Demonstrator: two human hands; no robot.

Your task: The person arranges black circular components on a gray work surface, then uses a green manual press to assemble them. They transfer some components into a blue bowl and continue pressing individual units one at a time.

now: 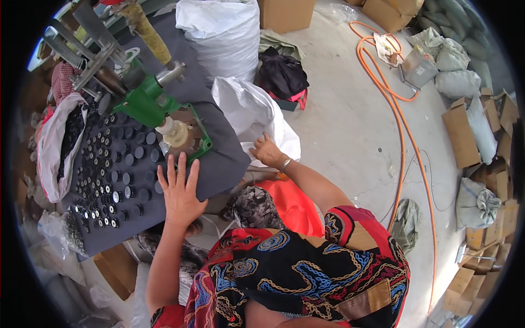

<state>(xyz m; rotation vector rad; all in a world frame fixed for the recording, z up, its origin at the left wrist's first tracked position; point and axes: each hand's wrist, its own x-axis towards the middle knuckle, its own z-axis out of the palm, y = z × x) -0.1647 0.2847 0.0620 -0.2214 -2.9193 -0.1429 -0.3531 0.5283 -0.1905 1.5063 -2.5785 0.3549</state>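
Note:
My left hand (182, 194) lies with its fingers spread at the near edge of a table covered with dark grey cloth (227, 164). Its fingertips reach toward the base of a green hand press (145, 104), which has a yellow-wrapped lever (146, 34) and a pale round die (176, 133). Over the mouth of a white woven sack (232, 101), my right hand (266, 151) hangs with fingers loosely bent and apart; I see nothing in it. Left of the press, many small round black caps (139, 152) are spread on the cloth, some with light centres (116, 197).
A pinkish-white bag (54, 147) of dark pieces sits at the table's left end. A full white sack (219, 38) and a black bag (283, 74) stand beyond the table. An orange hose (402, 131) crosses the floor; cardboard boxes (460, 134) line the right side.

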